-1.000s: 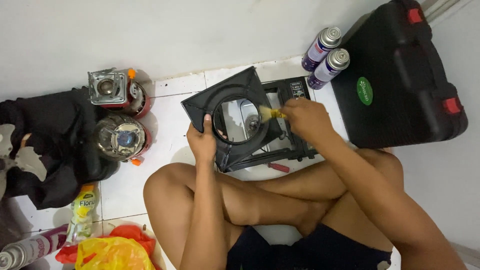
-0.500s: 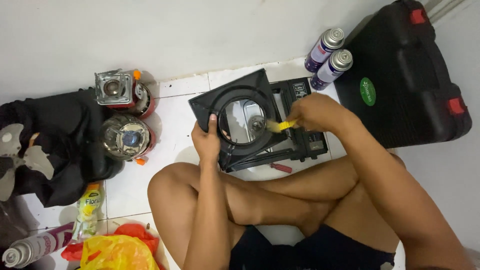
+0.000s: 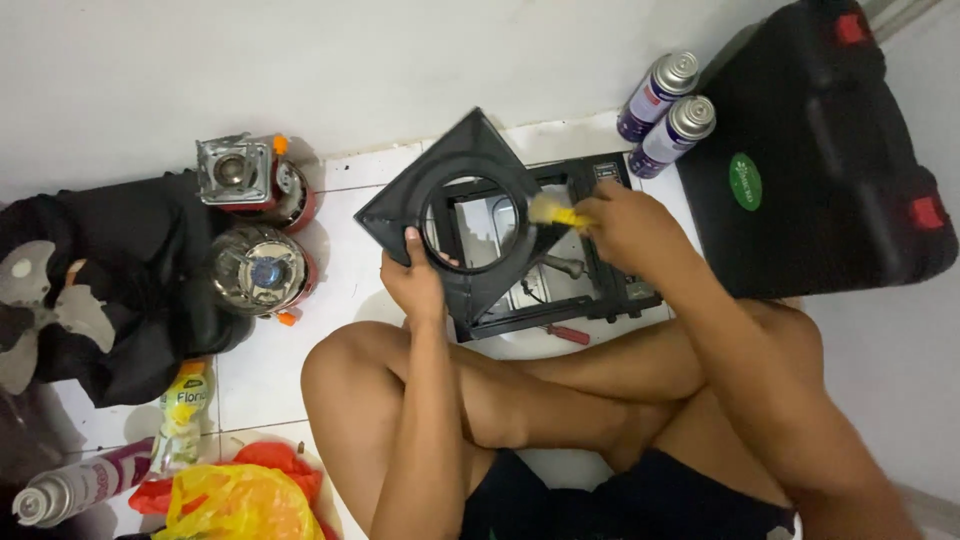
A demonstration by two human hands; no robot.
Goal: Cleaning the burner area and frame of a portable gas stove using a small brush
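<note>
head view: left hand [image 3: 418, 280] closed on the lower rim of the black square plate [image 3: 462, 215], held tilted on one corner above the open black stove body [image 3: 560, 265] on the floor. right hand [image 3: 620, 225] closed around a yellow brush [image 3: 556, 213], bristles pointing left at the ring opening's right edge, just beside it.

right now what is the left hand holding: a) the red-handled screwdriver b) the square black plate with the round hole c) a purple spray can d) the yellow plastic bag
b: the left hand grips the lower edge of the square black plate with the round hole, tilted up over the black stove frame, while the right hand holds a yellow brush at its rim.
</note>
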